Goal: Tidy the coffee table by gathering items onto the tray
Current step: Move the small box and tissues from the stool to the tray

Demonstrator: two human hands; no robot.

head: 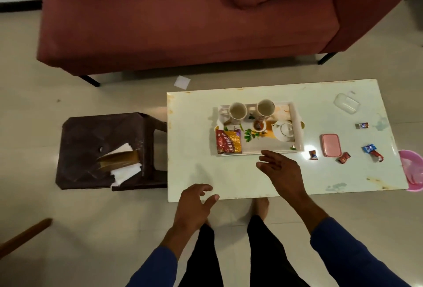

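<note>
A white tray [297, 126] stands on the pale coffee table [229, 179]. It carries two mugs [238, 110], a small white teapot [283, 130], a tiny bowl [259, 125] and a red-and-gold snack packet [228, 141]. To the right of the tray lie a pink case [331, 148], several small wrapped candies [313, 155] and a clear plastic lid [346, 103]. My right hand [282, 172] hovers open just in front of the tray. Over the table's near edge my left hand [194, 206] is open and holds nothing.
A dark plastic stool [91, 140] with a tissue box [121, 161] stands left of the table. A maroon sofa [183, 23] fills the far side. A pink basin [412, 170] sits at the table's right end. A white paper scrap [182, 82] lies on the floor.
</note>
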